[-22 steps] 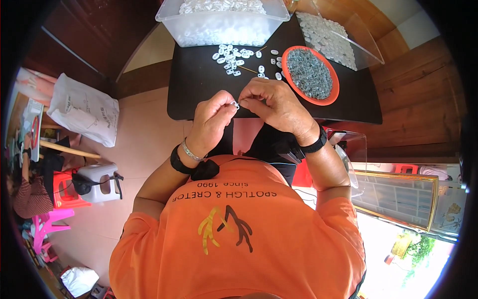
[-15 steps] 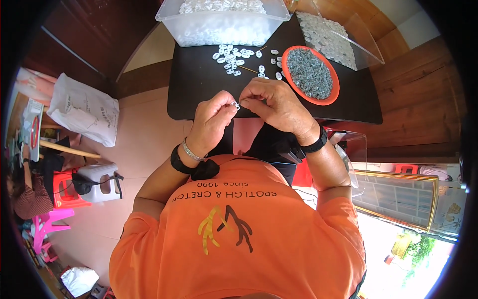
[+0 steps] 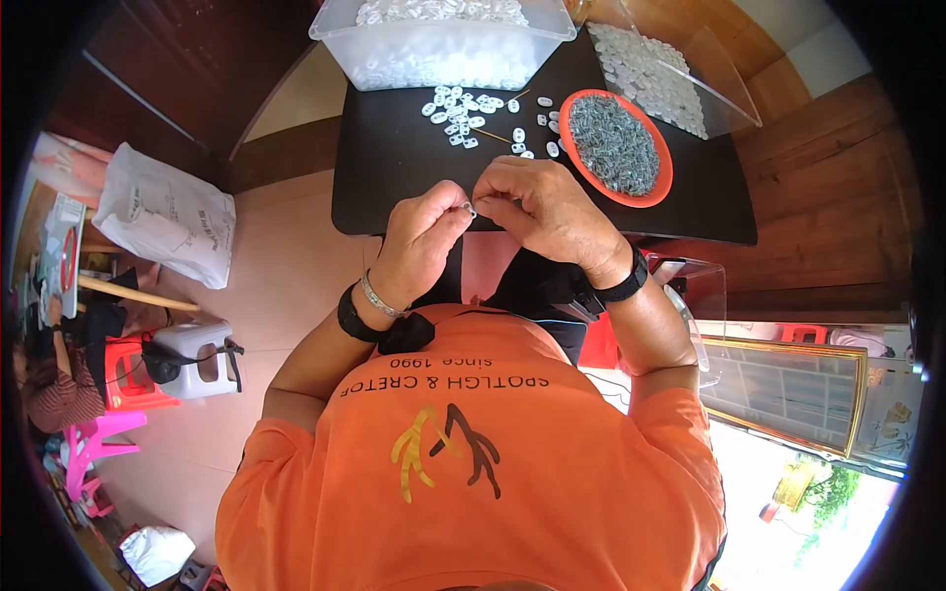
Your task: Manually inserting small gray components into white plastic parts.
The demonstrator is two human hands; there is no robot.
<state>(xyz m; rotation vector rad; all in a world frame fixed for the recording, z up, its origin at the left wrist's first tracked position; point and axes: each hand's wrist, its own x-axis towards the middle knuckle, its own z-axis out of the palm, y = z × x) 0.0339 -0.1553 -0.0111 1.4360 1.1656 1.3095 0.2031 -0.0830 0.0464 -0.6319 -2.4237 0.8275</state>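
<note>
Over the near edge of the black table, my left hand [image 3: 424, 241] pinches a small white plastic piece [image 3: 469, 209] between thumb and finger. My right hand [image 3: 545, 209] meets it there, its thumb and forefinger closed together against the piece. Whatever lies in the right fingertips is too small to make out. Beyond my hands, several loose white oval pieces with holes [image 3: 457, 115] are scattered on the tabletop. To the right stands an orange dish [image 3: 666, 169] heaped with small grey metal parts [image 3: 616, 145].
A translucent tub [image 3: 443, 64] of white pieces stands at the table's [image 3: 394, 187] far side. Behind the dish, a clear container [image 3: 724, 84] lies by many pale pieces [image 3: 645, 79]. On the left are a white sack [image 3: 169, 217], stools [image 3: 202, 360] and another person's striped sleeve [image 3: 64, 399].
The white piece has turned slightly between my fingertips. My hands stay almost in place. At the far left, the other person's arm has shifted a little.
</note>
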